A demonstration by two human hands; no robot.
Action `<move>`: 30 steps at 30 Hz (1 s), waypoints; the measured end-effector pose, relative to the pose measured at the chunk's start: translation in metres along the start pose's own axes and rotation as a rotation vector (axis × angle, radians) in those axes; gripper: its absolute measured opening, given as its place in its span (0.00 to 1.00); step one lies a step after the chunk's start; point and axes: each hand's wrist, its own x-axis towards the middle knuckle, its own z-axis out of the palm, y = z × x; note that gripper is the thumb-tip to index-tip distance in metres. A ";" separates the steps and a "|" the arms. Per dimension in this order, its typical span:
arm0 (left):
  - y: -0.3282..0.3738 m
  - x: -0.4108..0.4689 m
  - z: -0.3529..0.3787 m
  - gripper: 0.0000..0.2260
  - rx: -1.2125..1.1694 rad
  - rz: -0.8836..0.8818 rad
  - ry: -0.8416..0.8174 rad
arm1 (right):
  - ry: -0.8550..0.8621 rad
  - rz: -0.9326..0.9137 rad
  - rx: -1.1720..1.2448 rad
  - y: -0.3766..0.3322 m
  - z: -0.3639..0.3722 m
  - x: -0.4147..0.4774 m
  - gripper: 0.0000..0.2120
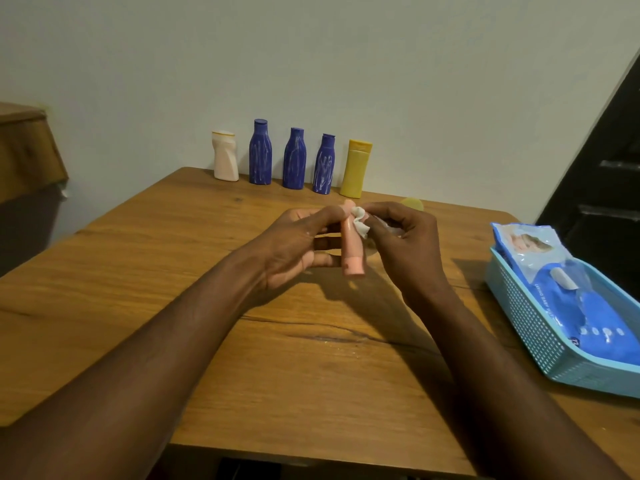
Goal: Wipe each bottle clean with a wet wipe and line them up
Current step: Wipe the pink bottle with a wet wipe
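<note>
Above table point(311, 358), left fingers point(327, 216) grip pink tube point(351, 249); right fingers point(382, 216) pinch wipe point(360, 225) against it.

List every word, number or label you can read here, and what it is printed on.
"CARING BABY W...": on the blue wipes pack in the basket; the rest is blurred.
Small mark near the pack's lower edge: too blurred to read.
Row of bottles, pink tube, wet wipe: no readable text.
</note>
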 end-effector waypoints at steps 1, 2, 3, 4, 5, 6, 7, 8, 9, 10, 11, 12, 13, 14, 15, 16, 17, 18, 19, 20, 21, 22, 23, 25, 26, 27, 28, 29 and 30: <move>0.000 -0.001 0.000 0.14 0.036 -0.007 -0.031 | 0.027 -0.002 0.002 0.001 0.000 0.001 0.08; -0.001 -0.001 0.001 0.13 0.061 -0.009 -0.048 | 0.053 0.008 0.005 0.001 0.000 0.001 0.08; -0.001 -0.001 0.002 0.12 0.077 -0.008 -0.051 | 0.070 0.025 0.011 0.002 0.001 0.002 0.08; -0.002 -0.001 0.003 0.12 0.091 -0.002 -0.042 | 0.073 0.041 0.017 0.003 0.002 0.002 0.08; -0.002 0.000 0.004 0.12 0.105 0.006 -0.026 | 0.064 0.053 0.019 0.003 0.002 0.001 0.09; -0.003 0.000 0.004 0.12 0.118 0.017 -0.007 | 0.044 0.064 0.019 0.004 0.003 0.001 0.09; -0.003 0.000 0.004 0.12 0.130 0.032 0.013 | 0.018 0.078 0.019 0.005 0.003 0.001 0.09; -0.004 0.001 0.003 0.12 0.140 0.049 0.031 | -0.012 0.094 0.022 0.006 0.002 0.000 0.09; -0.004 0.001 0.002 0.13 0.146 0.068 0.048 | -0.040 0.113 0.025 0.006 0.001 0.000 0.08; -0.004 0.001 0.001 0.13 0.146 0.085 0.066 | -0.062 0.130 0.023 0.006 0.000 0.000 0.08; -0.004 0.001 0.001 0.13 0.142 0.101 0.087 | -0.079 0.142 0.015 0.006 0.000 0.000 0.08; -0.004 0.002 0.000 0.13 0.136 0.116 0.110 | -0.090 0.149 0.004 0.006 -0.001 0.000 0.07; -0.005 0.002 0.000 0.13 0.135 0.132 0.130 | -0.100 0.154 -0.004 0.006 -0.002 0.000 0.07; -0.005 0.002 -0.001 0.13 0.137 0.150 0.146 | -0.109 0.158 -0.006 0.007 -0.003 0.001 0.07; -0.006 0.002 -0.001 0.14 0.141 0.169 0.159 | -0.118 0.163 -0.007 0.006 -0.003 0.001 0.06; -0.006 0.002 -0.001 0.15 0.144 0.188 0.174 | -0.124 0.168 -0.009 0.006 -0.004 0.000 0.06; -0.006 0.003 0.000 0.17 0.150 0.206 0.189 | -0.127 0.171 -0.011 0.005 -0.004 0.000 0.06; -0.007 0.003 0.000 0.18 0.158 0.223 0.199 | -0.127 0.172 -0.013 0.004 -0.004 0.000 0.07; -0.007 0.003 0.001 0.19 0.168 0.236 0.205 | -0.122 0.174 -0.012 0.004 -0.005 -0.001 0.08; -0.008 0.004 0.002 0.20 0.180 0.246 0.204 | -0.114 0.178 -0.007 0.003 -0.005 -0.002 0.09; -0.009 0.004 0.003 0.20 0.194 0.254 0.205 | -0.105 0.182 0.003 0.002 -0.006 -0.002 0.11; -0.010 0.004 0.005 0.20 0.210 0.263 0.208 | -0.098 0.186 0.012 0.002 -0.007 -0.002 0.12; -0.010 0.004 0.007 0.20 0.230 0.273 0.210 | -0.090 0.189 0.022 0.003 -0.008 -0.001 0.13; -0.012 0.005 0.009 0.19 0.272 0.298 0.210 | -0.068 0.190 0.035 0.003 -0.009 -0.001 0.14; -0.013 0.005 0.011 0.19 0.294 0.310 0.207 | -0.046 0.187 0.041 0.003 -0.009 0.000 0.14; -0.014 0.005 0.012 0.20 0.315 0.320 0.205 | -0.019 0.182 0.050 0.003 -0.010 0.000 0.14; -0.016 0.006 0.014 0.21 0.333 0.327 0.206 | 0.013 0.178 0.058 0.003 -0.011 0.001 0.13; -0.019 0.007 0.016 0.21 0.350 0.331 0.211 | 0.045 0.177 0.061 0.004 -0.012 0.002 0.12; -0.021 0.008 0.017 0.21 0.368 0.334 0.217 | 0.069 0.179 0.054 0.006 -0.012 0.002 0.11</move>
